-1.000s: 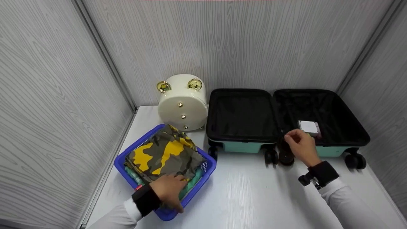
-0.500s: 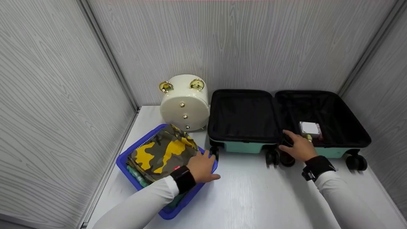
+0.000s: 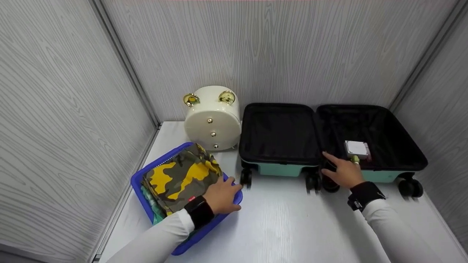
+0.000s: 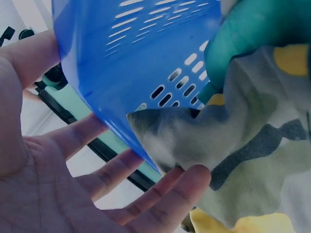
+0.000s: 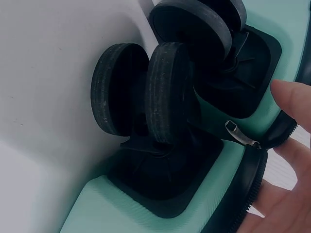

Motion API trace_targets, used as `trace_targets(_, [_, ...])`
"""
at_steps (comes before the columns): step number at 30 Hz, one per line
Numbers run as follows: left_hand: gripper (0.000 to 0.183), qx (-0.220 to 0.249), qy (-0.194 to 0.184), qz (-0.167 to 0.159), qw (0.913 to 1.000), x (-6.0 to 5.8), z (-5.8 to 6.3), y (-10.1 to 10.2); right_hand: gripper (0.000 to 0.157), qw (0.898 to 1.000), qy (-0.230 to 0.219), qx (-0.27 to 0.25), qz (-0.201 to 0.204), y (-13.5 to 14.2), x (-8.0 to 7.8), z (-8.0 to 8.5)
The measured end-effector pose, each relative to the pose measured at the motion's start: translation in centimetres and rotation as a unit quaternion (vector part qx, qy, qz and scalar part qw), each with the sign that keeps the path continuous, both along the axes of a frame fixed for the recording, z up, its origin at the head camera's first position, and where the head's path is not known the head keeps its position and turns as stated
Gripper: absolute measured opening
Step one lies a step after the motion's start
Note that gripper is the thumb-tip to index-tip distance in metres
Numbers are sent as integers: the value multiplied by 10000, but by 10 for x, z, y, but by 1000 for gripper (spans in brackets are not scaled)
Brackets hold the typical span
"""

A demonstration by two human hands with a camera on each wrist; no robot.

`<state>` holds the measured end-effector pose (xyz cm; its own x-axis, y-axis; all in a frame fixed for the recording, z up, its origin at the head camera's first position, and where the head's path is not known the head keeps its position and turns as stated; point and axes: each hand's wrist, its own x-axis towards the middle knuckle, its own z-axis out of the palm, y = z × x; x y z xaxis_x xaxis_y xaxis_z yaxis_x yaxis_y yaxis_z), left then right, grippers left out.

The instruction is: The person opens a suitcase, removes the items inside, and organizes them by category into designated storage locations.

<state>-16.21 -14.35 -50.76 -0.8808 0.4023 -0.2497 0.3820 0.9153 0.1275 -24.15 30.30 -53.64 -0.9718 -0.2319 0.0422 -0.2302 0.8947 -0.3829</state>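
Note:
In the head view my left hand (image 3: 221, 197) lies at the right corner of a blue plastic basket (image 3: 136, 182). Its fingers are spread and fairly straight, touching the rim; in the left wrist view the thumb and fingers lie along the basket's edge. A folded yellow, grey and black camouflage garment (image 3: 182, 179) fills the basket, with green cloth (image 4: 257, 34) beside it. My right hand (image 3: 345, 173) touches the front end of the seam between the two halves of an unfolded suitcase (image 3: 279, 135), fingers extended. Near those fingers hangs a metal zipper pull (image 5: 238, 133).
A cream round case (image 3: 214, 128) with gold ears and knobs stands behind the basket. The suitcase's right half holds a small white box (image 3: 356, 148) and a small green item (image 3: 355, 159). Black wheels (image 3: 312, 180) stick out at the suitcase front. Grey panels surround the table.
My left hand has gone from the basket's front to its right corner, and the basket has shifted slightly left. My right hand's fingers have straightened from a curl and reached the suitcase seam.

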Motion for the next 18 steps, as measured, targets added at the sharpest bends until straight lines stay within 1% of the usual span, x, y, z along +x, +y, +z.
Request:
trace_targets(5, [72,125,-81,-51,9999,6,5,-18,70,10000,27,16,-1,0,0,1])
trace_targets(9, [70,171,-300,-137,9993,8,7,-32,70,10000,-18,-48,2,2,2,1])
trace_targets(11, [69,152,-450,-114,9988,7,9,-38,69,10000,-6,-81,-20,4,4,2])
trace_targets(15, [66,164,-693,24,9975,3,12,-53,69,9999,49,-126,-67,6,5,2])
trace_targets(18, [53,462,-771,208,9957,-6,13,-66,70,9999,63,-132,-57,4,5,2])
